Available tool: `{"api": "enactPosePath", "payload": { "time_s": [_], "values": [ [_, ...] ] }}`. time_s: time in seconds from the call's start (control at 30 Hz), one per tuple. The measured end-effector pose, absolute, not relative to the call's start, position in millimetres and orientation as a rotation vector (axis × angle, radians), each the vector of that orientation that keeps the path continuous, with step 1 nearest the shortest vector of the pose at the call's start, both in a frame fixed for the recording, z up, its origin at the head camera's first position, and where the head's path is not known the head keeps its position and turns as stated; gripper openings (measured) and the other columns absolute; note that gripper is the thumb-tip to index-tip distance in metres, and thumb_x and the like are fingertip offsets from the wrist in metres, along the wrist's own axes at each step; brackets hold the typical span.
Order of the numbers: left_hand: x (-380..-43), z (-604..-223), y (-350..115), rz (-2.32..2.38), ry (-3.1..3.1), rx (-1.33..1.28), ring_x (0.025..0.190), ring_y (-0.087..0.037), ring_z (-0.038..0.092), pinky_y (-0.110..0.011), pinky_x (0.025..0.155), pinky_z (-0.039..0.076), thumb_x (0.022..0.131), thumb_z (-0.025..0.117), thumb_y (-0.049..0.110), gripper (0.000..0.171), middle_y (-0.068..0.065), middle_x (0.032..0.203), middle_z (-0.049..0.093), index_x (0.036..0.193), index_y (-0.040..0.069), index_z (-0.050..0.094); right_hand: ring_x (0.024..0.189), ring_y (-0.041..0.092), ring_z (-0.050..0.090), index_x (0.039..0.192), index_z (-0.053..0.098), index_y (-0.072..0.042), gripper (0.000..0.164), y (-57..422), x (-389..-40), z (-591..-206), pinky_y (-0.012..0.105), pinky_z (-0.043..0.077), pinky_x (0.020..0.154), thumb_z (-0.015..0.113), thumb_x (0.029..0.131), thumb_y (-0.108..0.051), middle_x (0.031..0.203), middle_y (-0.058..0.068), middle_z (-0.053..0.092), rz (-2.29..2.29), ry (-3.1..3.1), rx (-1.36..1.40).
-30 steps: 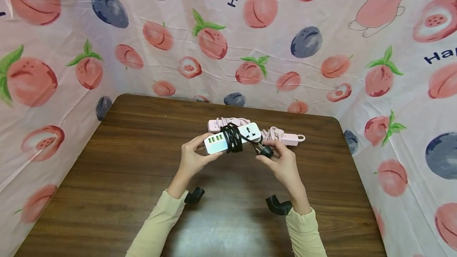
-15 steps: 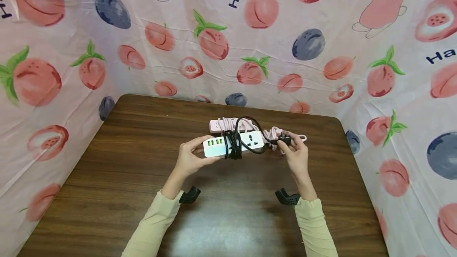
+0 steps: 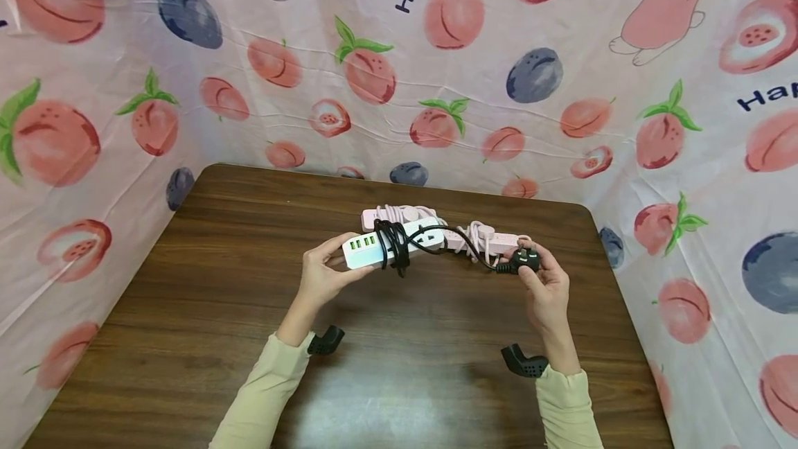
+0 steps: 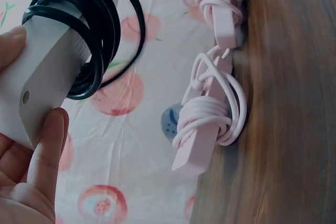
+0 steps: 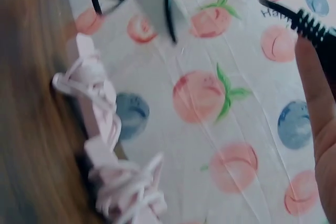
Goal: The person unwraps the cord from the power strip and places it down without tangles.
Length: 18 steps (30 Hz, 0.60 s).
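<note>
My left hand grips one end of a white power strip between thumb and fingers, held up above the table. Green-lined USB ports show at that end, sockets at the other. A black cord is wound in loops round the strip's middle. One length of it runs loose to a black plug, which my right hand pinches off to the right. In the left wrist view the strip is seen from its end, thumb and fingers at its sides.
Two pink power strips, wound in their own pink cords, lie behind my hands: one at the left, one at the right. They rest on the brown wooden table. Fruit-printed cloth hangs around its back and sides.
My right hand has drawn the plug to the right, away from the strip, and a longer length of black cord now spans between them. The left hand has shifted slightly left with the strip.
</note>
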<state>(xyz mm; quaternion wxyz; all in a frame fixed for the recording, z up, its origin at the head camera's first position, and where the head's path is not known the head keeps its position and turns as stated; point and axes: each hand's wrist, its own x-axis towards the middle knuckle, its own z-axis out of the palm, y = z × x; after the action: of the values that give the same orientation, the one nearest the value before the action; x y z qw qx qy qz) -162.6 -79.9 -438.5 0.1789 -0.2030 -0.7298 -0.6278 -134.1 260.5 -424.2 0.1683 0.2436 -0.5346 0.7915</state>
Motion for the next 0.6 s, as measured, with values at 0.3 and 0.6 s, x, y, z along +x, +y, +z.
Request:
{"api": "enactPosePath", "payload": {
  "time_s": [0.3, 0.6],
  "values": [
    [-167.1, -433.9, -94.5, -1.842, -2.002, -0.497, 0.084, -0.003, 0.063, -0.022, 0.070, 0.054, 0.061, 0.077, -0.018, 0.051, -0.033, 0.101, 0.061, 0.109, -0.019, 0.058, 0.070, 0.008, 0.064, 0.112, 0.051, 0.023, 0.028, 277.5, -119.7, -434.1, 0.016, 0.051, 0.062, 0.052, 0.084, 0.021, 0.090, 0.006, 0.067, 1.938, -2.114, 0.388],
    [-161.2, -430.5, -95.2, -1.892, -1.998, -0.580, 0.086, -0.004, 0.062, -0.022, 0.071, 0.054, 0.060, 0.075, -0.023, 0.052, -0.036, 0.100, 0.059, 0.108, -0.021, 0.057, 0.082, -0.002, 0.062, 0.113, 0.053, 0.020, 0.030, 270.7, -145.4, -438.6, 0.013, 0.051, 0.068, 0.059, 0.085, 0.012, 0.102, 0.029, 0.062, 1.726, -2.097, 0.033]
  ]
}}
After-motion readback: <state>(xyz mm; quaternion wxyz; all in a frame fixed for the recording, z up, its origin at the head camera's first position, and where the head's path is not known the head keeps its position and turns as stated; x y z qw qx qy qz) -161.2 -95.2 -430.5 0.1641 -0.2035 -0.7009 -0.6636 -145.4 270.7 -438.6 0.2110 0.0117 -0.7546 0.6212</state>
